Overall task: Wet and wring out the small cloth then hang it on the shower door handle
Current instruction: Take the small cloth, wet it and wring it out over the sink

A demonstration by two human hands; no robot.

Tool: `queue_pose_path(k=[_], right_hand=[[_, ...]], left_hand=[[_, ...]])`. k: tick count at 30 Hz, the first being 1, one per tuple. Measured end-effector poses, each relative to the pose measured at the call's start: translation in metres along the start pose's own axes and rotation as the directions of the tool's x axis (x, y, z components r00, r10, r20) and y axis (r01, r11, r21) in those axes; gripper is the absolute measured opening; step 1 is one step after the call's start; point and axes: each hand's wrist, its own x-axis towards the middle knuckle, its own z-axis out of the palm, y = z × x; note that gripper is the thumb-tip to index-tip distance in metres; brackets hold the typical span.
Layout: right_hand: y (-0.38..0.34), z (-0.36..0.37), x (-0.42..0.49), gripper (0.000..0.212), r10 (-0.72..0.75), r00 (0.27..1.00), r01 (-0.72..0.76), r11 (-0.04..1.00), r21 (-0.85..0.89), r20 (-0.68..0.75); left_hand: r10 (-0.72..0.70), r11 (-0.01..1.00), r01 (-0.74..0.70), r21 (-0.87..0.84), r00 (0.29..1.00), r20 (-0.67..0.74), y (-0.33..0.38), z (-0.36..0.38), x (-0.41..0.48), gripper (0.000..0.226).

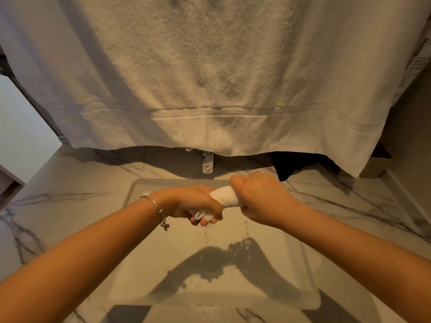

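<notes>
Marble-patterned stone with dark veins forms the table (70, 206), into which a pale rectangular sink (268, 294) is set at the centre and lower part of the frame. A chrome tap (207, 163) is seen at the sink's far edge, partly hidden by a large white towel (210, 78) that fills the upper half of the frame. A dark object (291, 164) lies under the towel's hem to the right of the tap; what it is cannot be told.

The cloth (224, 198), white and twisted into a tight roll, is held above the sink at the centre of the frame. The left hand (193, 201) is closed around the cloth's lower left end, a bit of which shows between the fingers. The right hand (261, 199) is closed around the upper right end. Each grip is fully wrapped on the cloth, and only the short middle stretch of the roll is left bare between the two fists, which are nearly touching. Drops of water (207, 236) are seen below the hands, over the sink. A silver bracelet (159, 210) is worn on the left wrist. Shadows of both arms are cast on the sink floor.
</notes>
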Motion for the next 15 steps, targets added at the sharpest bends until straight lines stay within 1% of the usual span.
queue_pose_path(k=[2,3,4,5,6,7,8,9,10,11,12,14,15], right_hand=[[-0.001,-0.002,0.001,0.029,-0.01,1.0,0.01,1.0,-0.002,-0.03],[0.0,-0.002,0.001,0.031,-0.004,1.0,0.004,1.0,0.03,-0.013],[0.001,-0.003,0.001,0.035,0.014,0.999,-0.016,0.996,0.086,0.03],[0.003,-0.004,0.0,0.041,0.04,0.994,-0.055,0.986,0.157,0.1],[0.006,-0.007,0.0,0.047,0.072,0.978,-0.119,0.962,0.245,0.195],[0.008,-0.01,0.0,0.052,0.097,0.955,-0.198,0.913,0.358,0.28],[0.011,-0.014,0.0,0.053,0.111,0.934,-0.277,0.826,0.491,0.341],[0.014,-0.015,0.0,0.052,0.114,0.916,-0.347,0.702,0.621,0.384],[0.015,-0.016,-0.001,0.051,0.104,0.905,-0.394,0.567,0.723,0.412],[0.015,-0.016,-0.001,0.05,0.08,0.896,-0.424,0.451,0.785,0.438],[0.014,-0.015,-0.003,0.047,0.034,0.882,-0.45,0.349,0.822,0.469],[0.013,-0.01,-0.008,0.044,-0.152,0.823,-0.539,0.097,0.837,0.548],[0.013,-0.007,-0.009,0.051,-0.254,0.775,-0.603,-0.024,0.797,0.579]], left_hand=[[-0.034,0.993,0.043,-0.108,0.996,0.084,0.001,0.001,-0.002,0.011],[-0.037,0.993,0.047,-0.109,0.995,0.098,0.002,0.002,-0.003,0.01],[-0.021,0.997,0.026,-0.066,0.997,0.071,0.002,0.004,-0.004,0.01],[0.031,0.999,-0.031,0.037,1.0,-0.003,0.001,0.005,-0.004,0.013],[0.131,0.971,-0.105,0.217,0.986,-0.107,0.0,0.007,-0.005,0.017],[0.282,0.87,-0.166,0.464,0.94,-0.194,-0.001,0.006,-0.006,0.022],[0.455,0.679,-0.173,0.714,0.862,-0.224,-0.004,0.005,-0.007,0.025],[0.606,0.461,-0.149,0.875,0.773,-0.188,-0.006,0.004,-0.007,0.028],[0.72,0.303,-0.154,0.941,0.683,-0.12,-0.008,0.003,-0.009,0.029],[0.793,0.216,-0.189,0.958,0.606,-0.059,-0.009,0.001,-0.011,0.031],[0.844,0.182,-0.238,0.954,0.535,-0.027,-0.01,0.001,-0.012,0.035],[0.914,0.173,-0.311,0.934,0.405,-0.034,-0.01,0.001,-0.012,0.041],[0.937,0.154,-0.311,0.938,0.348,-0.038,-0.008,0.002,-0.012,0.041]])
